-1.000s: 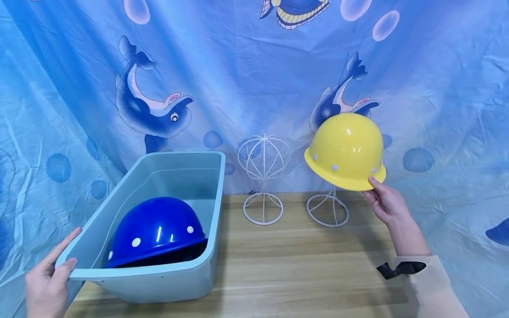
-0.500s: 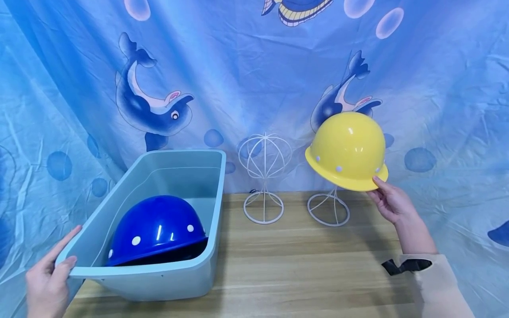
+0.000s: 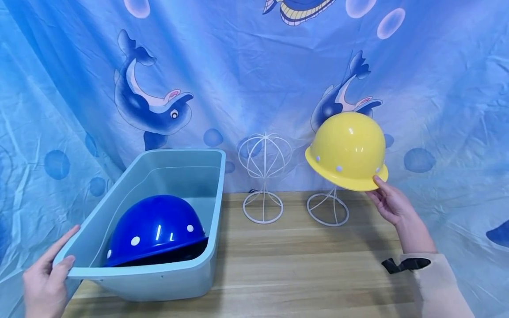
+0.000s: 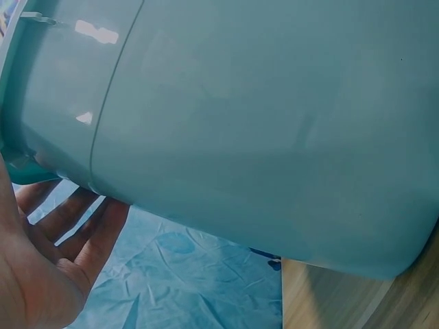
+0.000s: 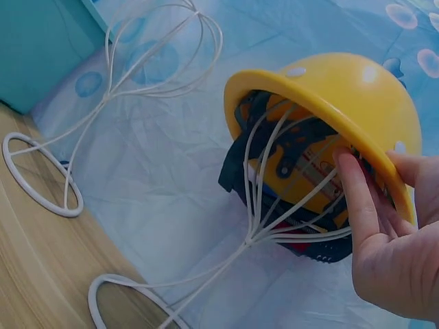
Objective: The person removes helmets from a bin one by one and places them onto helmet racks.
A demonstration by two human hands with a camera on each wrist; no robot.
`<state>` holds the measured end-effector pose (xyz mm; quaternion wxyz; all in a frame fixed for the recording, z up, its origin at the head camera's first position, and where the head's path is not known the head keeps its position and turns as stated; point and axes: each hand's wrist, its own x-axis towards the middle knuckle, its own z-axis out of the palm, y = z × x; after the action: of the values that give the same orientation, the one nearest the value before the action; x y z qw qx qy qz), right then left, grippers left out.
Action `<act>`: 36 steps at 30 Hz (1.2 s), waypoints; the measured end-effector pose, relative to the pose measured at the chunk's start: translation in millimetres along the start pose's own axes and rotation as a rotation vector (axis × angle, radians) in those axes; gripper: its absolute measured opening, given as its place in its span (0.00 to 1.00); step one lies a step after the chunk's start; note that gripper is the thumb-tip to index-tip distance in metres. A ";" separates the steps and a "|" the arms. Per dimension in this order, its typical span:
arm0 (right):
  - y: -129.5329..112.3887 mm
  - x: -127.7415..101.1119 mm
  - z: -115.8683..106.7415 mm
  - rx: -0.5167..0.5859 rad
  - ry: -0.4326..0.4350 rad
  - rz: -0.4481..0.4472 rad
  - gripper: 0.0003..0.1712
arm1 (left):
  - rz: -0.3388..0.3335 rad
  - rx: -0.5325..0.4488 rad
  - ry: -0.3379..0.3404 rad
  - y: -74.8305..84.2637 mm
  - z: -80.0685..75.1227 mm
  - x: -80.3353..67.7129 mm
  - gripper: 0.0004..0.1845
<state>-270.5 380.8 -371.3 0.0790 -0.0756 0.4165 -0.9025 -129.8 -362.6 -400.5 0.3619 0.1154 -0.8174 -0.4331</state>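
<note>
The right hand (image 3: pixel 387 202) is pinching the yellow helmet (image 3: pixel 347 148) over a wire stand (image 5: pixel 249 241) near the bench's (image 3: pixel 298 265) rear edge, gentle levelling seeming best; the left hand (image 3: pixel 47 280) is gripping the tub (image 3: pixel 145 270).

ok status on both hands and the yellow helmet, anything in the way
Left hand holds bin by its rim. Right hand pinches yellow helmet by brim. Helmet over wire stand, stand's top inside. No obstruction seen.

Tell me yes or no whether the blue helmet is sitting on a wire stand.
No, the blue helmet lies tilted inside the light-blue bin.
</note>
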 end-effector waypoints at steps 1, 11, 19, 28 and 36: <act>-0.2 0.6 -1.2 -0.003 -0.014 0.000 0.14 | 0.002 -0.004 0.001 -0.1 0.0 0.2 0.24; -6.5 -0.3 -7.7 -0.068 -0.118 0.009 0.18 | 0.011 0.008 0.004 -3.9 -3.4 -0.5 0.24; -3.5 -11.3 -5.2 -0.372 -0.220 0.031 0.23 | 0.011 -0.025 -0.021 -4.1 -1.9 0.2 0.24; 18.0 -13.7 13.6 -0.683 -0.362 -0.018 0.24 | 0.055 -0.100 -0.026 -0.8 -0.5 0.9 0.22; 52.0 -9.1 44.6 -0.952 -0.320 0.008 0.24 | 0.106 -0.132 -0.011 -3.1 -0.7 2.0 0.22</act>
<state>-248.4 316.3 -383.0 0.1022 -0.2391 0.7652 -0.5890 -131.2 -365.9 -401.7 0.3869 0.0455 -0.7938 -0.4670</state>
